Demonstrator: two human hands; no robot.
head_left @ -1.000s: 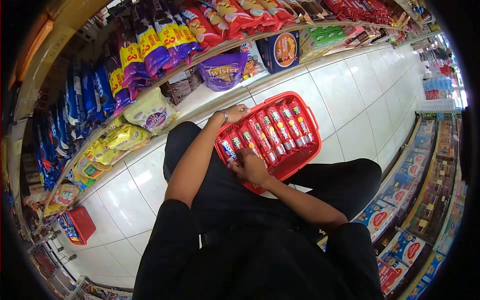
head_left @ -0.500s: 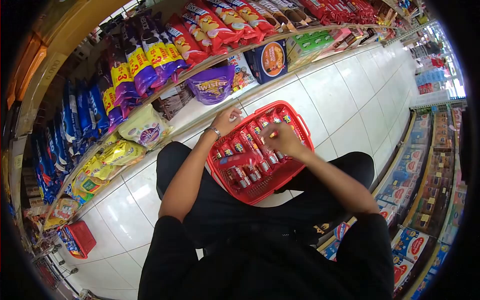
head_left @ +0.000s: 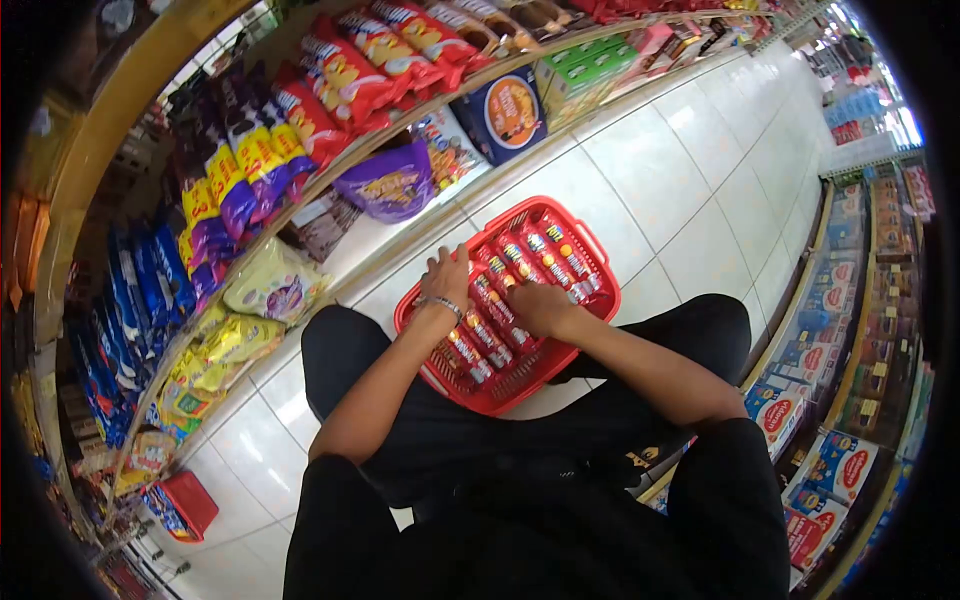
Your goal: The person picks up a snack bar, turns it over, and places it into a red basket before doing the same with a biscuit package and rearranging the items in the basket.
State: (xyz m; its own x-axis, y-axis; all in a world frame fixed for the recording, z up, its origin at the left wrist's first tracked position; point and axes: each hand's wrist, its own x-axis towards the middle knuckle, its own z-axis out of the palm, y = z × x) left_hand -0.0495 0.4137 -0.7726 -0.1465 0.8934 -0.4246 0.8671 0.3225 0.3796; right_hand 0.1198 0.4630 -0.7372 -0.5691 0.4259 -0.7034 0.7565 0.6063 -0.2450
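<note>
A red plastic basket (head_left: 533,388) sits between my crossed legs on the floor. Inside it, red Ritz cracker packs (head_left: 553,254) lie side by side in slanting rows. My left hand (head_left: 446,282), with a bracelet at the wrist, rests at the basket's left side, fingers apart over the rim and the packs there. My right hand (head_left: 541,309) reaches into the middle of the basket from the right. Its fingers are curled down on a pack and partly hidden by the back of the hand.
A shelf (head_left: 395,235) along the left and top holds bagged snacks, a purple Twister bag (head_left: 387,183) and a blue cookie tin (head_left: 512,113). Boxed goods (head_left: 775,408) line the right. Another red basket (head_left: 188,505) stands at lower left on the white tiled floor.
My left hand has come down onto the basket's left side. My right hand has moved left and lower among the packs. The pack lying crosswise earlier now appears lined up with the others.
</note>
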